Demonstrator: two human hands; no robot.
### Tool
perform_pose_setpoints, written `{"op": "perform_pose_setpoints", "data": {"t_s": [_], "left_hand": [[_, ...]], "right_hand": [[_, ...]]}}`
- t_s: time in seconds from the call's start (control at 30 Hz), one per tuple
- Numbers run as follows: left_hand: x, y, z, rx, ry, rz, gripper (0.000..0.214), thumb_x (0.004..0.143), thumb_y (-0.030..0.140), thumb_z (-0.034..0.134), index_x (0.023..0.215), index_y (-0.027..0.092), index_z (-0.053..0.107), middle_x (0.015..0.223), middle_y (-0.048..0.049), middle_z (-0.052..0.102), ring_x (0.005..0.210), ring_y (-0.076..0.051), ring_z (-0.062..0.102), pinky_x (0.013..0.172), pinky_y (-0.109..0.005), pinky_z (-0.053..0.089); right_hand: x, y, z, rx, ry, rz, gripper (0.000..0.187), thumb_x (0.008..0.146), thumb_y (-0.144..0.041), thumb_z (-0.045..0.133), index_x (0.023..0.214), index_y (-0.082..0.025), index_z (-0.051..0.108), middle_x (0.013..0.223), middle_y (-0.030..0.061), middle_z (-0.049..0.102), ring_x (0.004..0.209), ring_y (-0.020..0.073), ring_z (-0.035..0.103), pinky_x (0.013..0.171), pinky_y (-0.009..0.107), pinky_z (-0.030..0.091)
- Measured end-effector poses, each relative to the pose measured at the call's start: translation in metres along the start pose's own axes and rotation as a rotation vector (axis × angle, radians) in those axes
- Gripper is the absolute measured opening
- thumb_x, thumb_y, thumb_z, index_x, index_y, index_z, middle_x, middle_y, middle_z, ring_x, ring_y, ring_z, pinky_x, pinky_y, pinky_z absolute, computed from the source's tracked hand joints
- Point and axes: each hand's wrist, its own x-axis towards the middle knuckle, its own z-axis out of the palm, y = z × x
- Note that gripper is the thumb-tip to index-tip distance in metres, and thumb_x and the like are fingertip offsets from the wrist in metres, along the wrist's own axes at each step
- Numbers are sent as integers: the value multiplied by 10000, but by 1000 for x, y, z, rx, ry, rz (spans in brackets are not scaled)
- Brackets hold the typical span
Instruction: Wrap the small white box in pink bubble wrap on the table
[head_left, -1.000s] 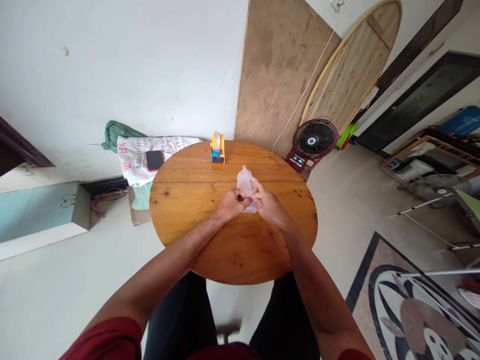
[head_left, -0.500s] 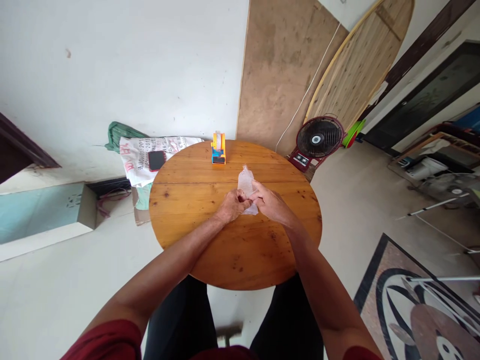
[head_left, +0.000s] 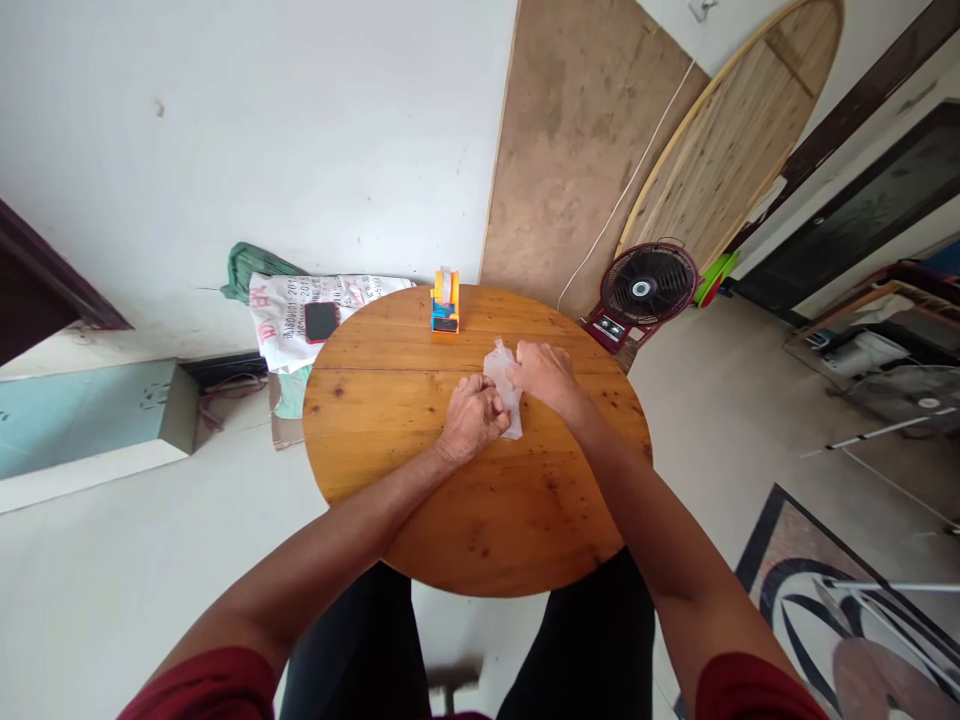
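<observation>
A thin, whitish translucent plastic bag (head_left: pixel 500 367), crumpled and narrow, lies near the middle of the round wooden table (head_left: pixel 390 420). My left hand (head_left: pixel 474 415) is closed on its lower left edge, fingers curled in. On the upper right edge, my right hand (head_left: pixel 544 372) pinches the bag with its fingers bent. The fingertips of both hands are partly hidden, and the bag's near end shows below them. Farther back on the table stands an orange and blue tape dispenser (head_left: pixel 445 302), apart from both hands.
Behind the table's right edge is a dark red fan (head_left: pixel 641 288). A white printed sack (head_left: pixel 281 325) with a dark phone-like object (head_left: pixel 322 322) lies beyond the left edge. A large round wooden board (head_left: pixel 739 130) leans on the wall.
My right hand has moved up and away from my left hand, along the bag's right side. The fingers of both hands are more curled. The whole view has shifted slightly.
</observation>
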Motion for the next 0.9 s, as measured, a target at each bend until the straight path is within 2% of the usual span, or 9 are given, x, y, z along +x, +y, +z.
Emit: {"op": "perform_pose_setpoints", "data": {"t_s": [0.13, 0.23, 0.37, 0.47, 0.57, 0.73, 0.8, 0.9], "left_hand": [[1, -1, -1, -28, -24, 36, 143, 692, 154, 657, 644, 209, 534, 999, -100, 609, 938, -253, 575, 869, -430, 500], [0, 0, 0, -51, -30, 42, 135, 696, 150, 643, 652, 209, 530, 981, -104, 611, 926, -256, 573, 859, -432, 503], [0, 0, 1, -43, -17, 42, 128, 686, 157, 648, 658, 211, 536, 1030, -108, 602, 956, -262, 572, 870, -437, 505], [0, 1, -1, -16, -37, 42, 124, 695, 162, 656, 670, 215, 546, 1091, -111, 601, 1011, -264, 580, 901, -437, 497], [2, 2, -2, -23, -99, 29, 125, 703, 148, 655, 690, 215, 550, 1110, -111, 631, 1131, -272, 572, 961, -443, 469], [2, -1, 1, -64, -129, 19, 109, 698, 143, 656, 722, 194, 563, 1276, -115, 626, 1251, -290, 523, 1011, -476, 418], [1, -3, 4, -89, -130, 12, 111, 707, 141, 653, 730, 196, 560, 1287, -111, 632, 1306, -290, 488, 1051, -484, 382], [1, -6, 6, -112, -157, -4, 109, 725, 139, 643, 733, 199, 553, 1294, -119, 636, 1354, -280, 454, 1094, -480, 344]], "right_hand": [[28, 5, 2, -22, -94, 33, 207, 815, -245, 540, 877, -159, 717, 963, 158, 746, 896, 245, 682, 670, 286, 411], [40, 10, 3, 89, -162, 65, 234, 836, -296, 536, 853, -168, 732, 787, 105, 748, 761, 204, 681, 608, 259, 394], [48, -1, 7, 188, -233, 165, 279, 862, -351, 532, 843, -165, 739, 640, 73, 708, 642, 180, 658, 569, 251, 386], [50, -10, 10, 193, -226, 181, 340, 881, -425, 530, 839, -161, 740, 648, 89, 707, 685, 197, 668, 591, 261, 402], [47, -6, 13, 146, -173, 132, 391, 886, -482, 520, 826, -160, 735, 740, 126, 729, 777, 228, 681, 626, 279, 419], [46, 8, 17, 60, -62, 39, 307, 824, -395, 611, 1012, -173, 707, 1019, 153, 737, 942, 267, 677, 684, 292, 431], [48, 7, 16, 73, -66, 40, 295, 838, -387, 602, 990, -161, 715, 1016, 166, 734, 949, 266, 676, 698, 296, 430], [55, 5, 10, 129, -86, 70, 329, 865, -433, 579, 840, -143, 733, 889, 162, 739, 894, 246, 680, 683, 290, 427]]}}
